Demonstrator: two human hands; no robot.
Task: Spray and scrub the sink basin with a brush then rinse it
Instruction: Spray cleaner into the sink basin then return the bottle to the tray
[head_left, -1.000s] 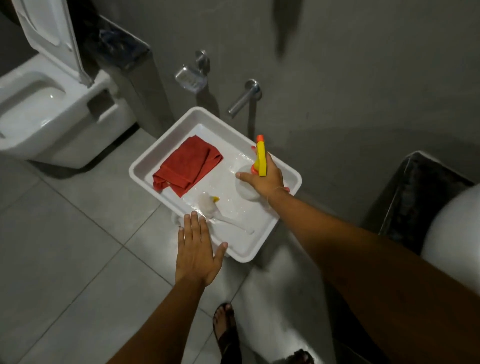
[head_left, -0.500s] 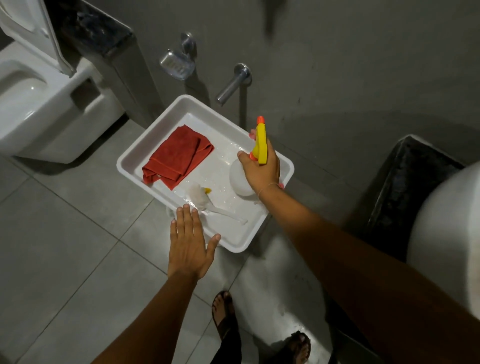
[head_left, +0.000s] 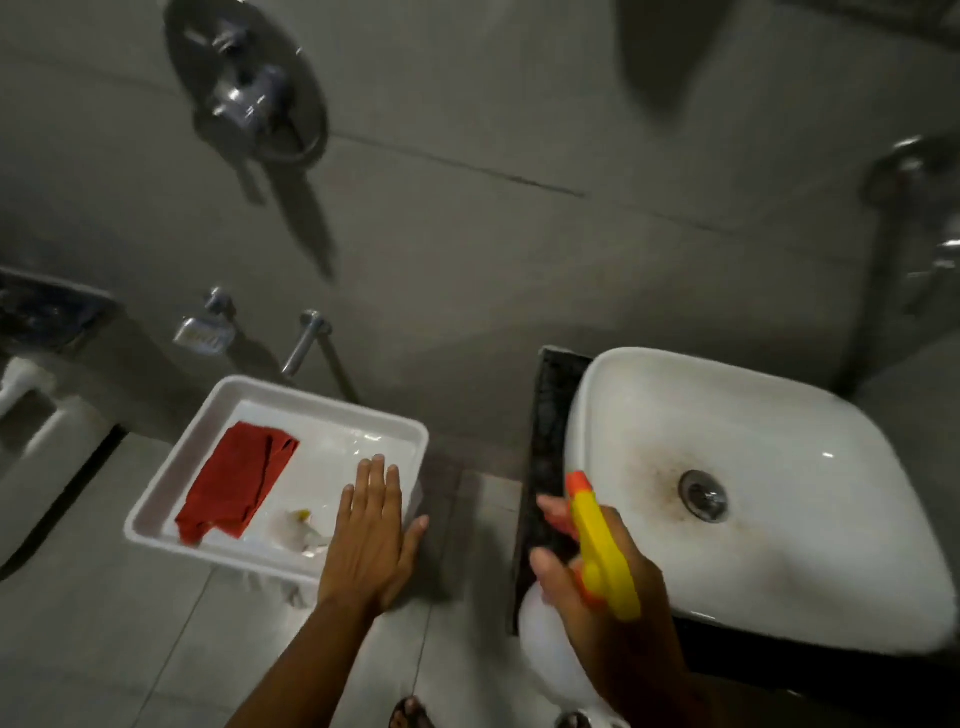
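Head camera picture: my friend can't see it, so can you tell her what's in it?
A person's right hand holds a spray bottle with a yellow trigger head beside a white sink basin, stained brown around the drain. The left hand hovers flat over a white tray on the floor, holding a red cloth and a brush.

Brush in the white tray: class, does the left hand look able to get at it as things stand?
Probably yes: the left hand hovers open over the tray, right beside the brush, with nothing covering it; the red cloth lies alongside.

Your colours around the white sink basin (head_left: 779, 519)

Brown stains ring its drain; left of it you see a yellow, orange-tipped spray bottle (head_left: 602, 551), a red cloth (head_left: 234, 480), a white tray (head_left: 171, 467).
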